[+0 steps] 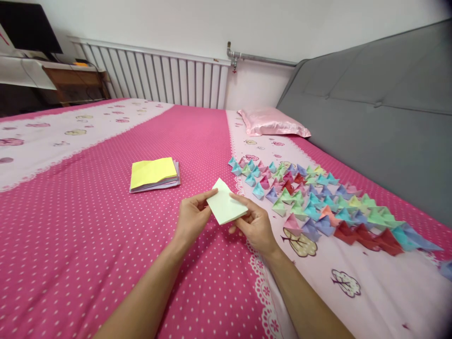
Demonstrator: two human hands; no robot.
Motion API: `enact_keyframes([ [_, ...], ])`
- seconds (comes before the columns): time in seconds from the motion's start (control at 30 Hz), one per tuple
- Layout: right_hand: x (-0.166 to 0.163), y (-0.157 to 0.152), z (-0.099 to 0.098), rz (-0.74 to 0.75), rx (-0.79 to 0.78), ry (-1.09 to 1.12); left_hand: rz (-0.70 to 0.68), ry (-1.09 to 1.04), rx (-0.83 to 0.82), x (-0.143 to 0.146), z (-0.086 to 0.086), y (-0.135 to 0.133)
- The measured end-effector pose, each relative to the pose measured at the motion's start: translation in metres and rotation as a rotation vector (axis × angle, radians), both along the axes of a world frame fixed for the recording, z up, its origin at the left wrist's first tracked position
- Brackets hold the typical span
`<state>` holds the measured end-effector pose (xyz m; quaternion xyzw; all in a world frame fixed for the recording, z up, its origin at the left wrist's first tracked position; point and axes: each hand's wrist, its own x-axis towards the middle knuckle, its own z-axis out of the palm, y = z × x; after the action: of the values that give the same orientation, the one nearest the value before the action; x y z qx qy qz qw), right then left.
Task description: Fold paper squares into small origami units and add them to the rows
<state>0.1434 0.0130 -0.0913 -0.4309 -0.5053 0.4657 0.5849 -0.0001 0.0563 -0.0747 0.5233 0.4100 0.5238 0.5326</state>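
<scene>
Between my two hands is a pale green piece of folded paper [226, 205], held above the bed with one corner pointing away from me. My left hand [192, 214] pinches its left corner between thumb and fingers. On the opposite side, my right hand [256, 223] grips the right corner, with its fingers partly curled beneath the paper. To the left lies a stack of coloured paper [153, 173] with a yellow sheet on top. Many small folded paper boats [314, 205] in green, blue, red, pink and yellow stand in rows to the right.
The bed has a pink dotted sheet [88, 226] with pale printed bands. A shiny pink pillow [273, 122] lies near the grey headboard [370, 89]. At the back are a white radiator [158, 73] and a pipe [264, 58]. A monitor [30, 28] stands on a desk [74, 77] at far left.
</scene>
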Motion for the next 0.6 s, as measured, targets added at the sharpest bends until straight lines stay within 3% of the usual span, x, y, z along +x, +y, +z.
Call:
enact_keyframes([
  [0.3, 0.0065, 0.0051, -0.0076, -0.212, 0.065, -0.067, -0.094, -0.113, -0.036, 0.0028, 0.0061, -0.0048],
  [0.6, 0.0080, 0.0050, -0.0061, -0.149, 0.061, -0.125, -0.094, -0.203, -0.113, -0.0031, 0.0057, -0.0026],
])
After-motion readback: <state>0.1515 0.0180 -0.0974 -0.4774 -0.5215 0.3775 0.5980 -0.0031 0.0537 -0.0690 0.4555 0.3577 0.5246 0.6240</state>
